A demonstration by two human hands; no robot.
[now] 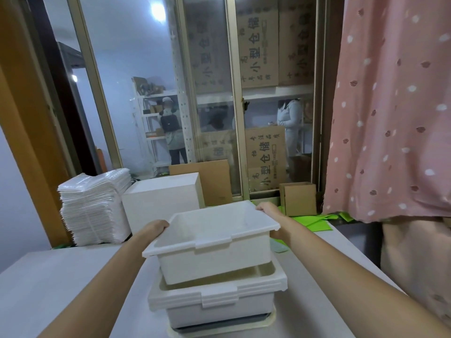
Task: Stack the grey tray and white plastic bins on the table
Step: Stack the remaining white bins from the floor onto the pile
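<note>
Head view: both bare hands hold one white plastic bin, the upper bin (214, 242), above the table (61, 284); the left hand (157, 228) grips the left end of its rim, fingers closed over the edge; the right hand (268, 209) grips the far right corner of the rim, fingers curled over the edge; the upper bin is tilted, its left end lower, and its base sits partly inside the mouth of the lower bin (217, 298), not fully seated; the lower bin appears to consist of nested white bins, since two rims show one above the other; beneath it lies the grey tray (219, 324), of which only a dark edge and a pale rim show at the base of the stack; the stack stands on the near middle of the table; at the far left of the table stands a pile of white packets (94, 206); just beside it is a white box (163, 198); behind the upper bin a small cardboard box (299, 198) rests near green sheets (317, 222); a pink spotted curtain (390, 106) hangs at the right; a glazed partition (207, 93) closes the rear.
</note>
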